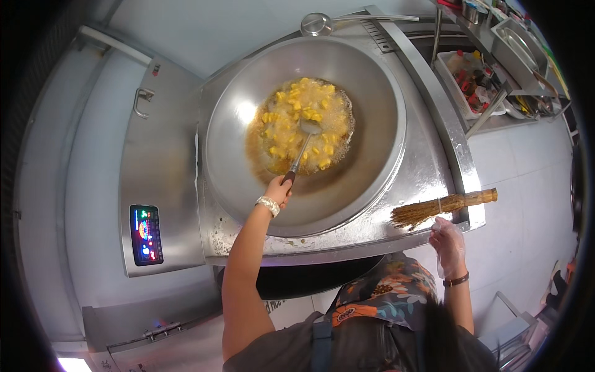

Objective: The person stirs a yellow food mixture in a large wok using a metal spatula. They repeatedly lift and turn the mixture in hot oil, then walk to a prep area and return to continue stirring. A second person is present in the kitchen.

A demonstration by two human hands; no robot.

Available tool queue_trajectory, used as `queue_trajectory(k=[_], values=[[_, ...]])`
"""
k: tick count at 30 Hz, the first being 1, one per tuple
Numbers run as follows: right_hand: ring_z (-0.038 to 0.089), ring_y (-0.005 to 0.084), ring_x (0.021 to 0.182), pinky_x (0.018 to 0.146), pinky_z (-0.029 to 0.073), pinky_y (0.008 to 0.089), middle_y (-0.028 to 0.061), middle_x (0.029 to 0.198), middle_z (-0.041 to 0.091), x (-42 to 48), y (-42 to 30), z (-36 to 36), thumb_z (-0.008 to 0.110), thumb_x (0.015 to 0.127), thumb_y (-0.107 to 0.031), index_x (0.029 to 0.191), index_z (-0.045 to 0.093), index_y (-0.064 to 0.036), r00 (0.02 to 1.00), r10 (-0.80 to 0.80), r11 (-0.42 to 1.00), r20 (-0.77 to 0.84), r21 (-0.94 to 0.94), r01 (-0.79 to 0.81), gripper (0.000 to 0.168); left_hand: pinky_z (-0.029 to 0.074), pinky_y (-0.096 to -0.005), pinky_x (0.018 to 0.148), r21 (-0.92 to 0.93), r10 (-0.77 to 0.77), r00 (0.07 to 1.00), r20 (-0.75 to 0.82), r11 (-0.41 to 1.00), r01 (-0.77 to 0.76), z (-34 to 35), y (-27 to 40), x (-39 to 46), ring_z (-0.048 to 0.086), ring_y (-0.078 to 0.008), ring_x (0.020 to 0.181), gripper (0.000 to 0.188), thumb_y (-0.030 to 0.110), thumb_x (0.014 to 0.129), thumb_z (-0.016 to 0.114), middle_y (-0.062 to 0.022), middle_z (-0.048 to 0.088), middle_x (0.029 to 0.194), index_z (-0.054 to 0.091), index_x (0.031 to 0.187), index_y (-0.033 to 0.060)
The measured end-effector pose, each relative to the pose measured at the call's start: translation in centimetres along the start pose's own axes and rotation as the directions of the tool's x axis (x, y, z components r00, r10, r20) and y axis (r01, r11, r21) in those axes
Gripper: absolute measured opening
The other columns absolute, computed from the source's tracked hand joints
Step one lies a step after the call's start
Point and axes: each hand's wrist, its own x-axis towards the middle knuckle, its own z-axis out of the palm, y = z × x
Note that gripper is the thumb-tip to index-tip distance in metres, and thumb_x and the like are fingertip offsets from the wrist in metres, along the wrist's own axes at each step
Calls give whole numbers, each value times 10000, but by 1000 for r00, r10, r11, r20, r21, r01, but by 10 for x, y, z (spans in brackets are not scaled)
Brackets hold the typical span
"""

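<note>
My left hand (278,189) grips the dark handle of a long metal spatula or ladle (310,127). Its head lies among yellow food pieces (297,100) that bubble in oil at the bottom of a large steel wok (376,107). My right hand (447,242), in a clear plastic glove, is beside a straw wok brush (427,211) on the stove's right front corner. The fingertips are near the brush's binding; whether they touch it, I cannot tell.
A long-handled metal ladle (317,24) lies behind the wok. On the left panel are a small tap (142,103) and a lit control display (146,235). At the right stands a metal shelf with a white basket (465,100) of bottles and a steel pan (516,56).
</note>
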Motion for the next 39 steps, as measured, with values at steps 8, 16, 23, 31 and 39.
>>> queue_trajectory(k=[8,16,23,31,39], values=[[502,95,639,593,430,212,13,731,519,2,0,22,488,770,-153,973,517,-34,991,44,998,129,-43,-38,236,234,-216,283,182,46,986,-160,983,-16,-37,-15,-127,316,-68,332,288,220,808,477,-31,440,581,425,1051,74],[516,112,653,607,436,221,29,759,540,-6,4,18,516,752,-167,982,519,-37,972,46,998,230,-44,-37,264,236,-174,291,-377,-40,992,-119,926,-8,-28,-53,-168,332,-44,366,275,206,828,463,-58,463,641,409,1064,76],[513,118,659,600,430,223,25,751,527,-19,-3,-5,514,753,-169,965,509,-44,989,-13,999,149,-50,21,247,245,-136,300,-830,43,987,158,547,109,-4,-52,-156,339,-13,397,191,196,853,420,-68,457,706,428,1006,82],[526,113,640,592,441,231,23,735,545,-26,-6,-44,526,743,-157,949,509,-42,997,-62,998,49,30,60,237,274,-144,304,-861,424,834,354,-200,467,40,-72,-169,348,-16,392,273,157,862,398,-41,381,746,415,1064,-25],[526,123,644,594,443,235,35,735,545,-15,-11,-49,520,735,-142,947,507,-29,995,11,999,96,35,-14,240,299,-162,311,-733,546,812,207,-463,499,119,-122,-229,368,-43,393,416,208,872,384,-32,369,748,310,1219,-9]])
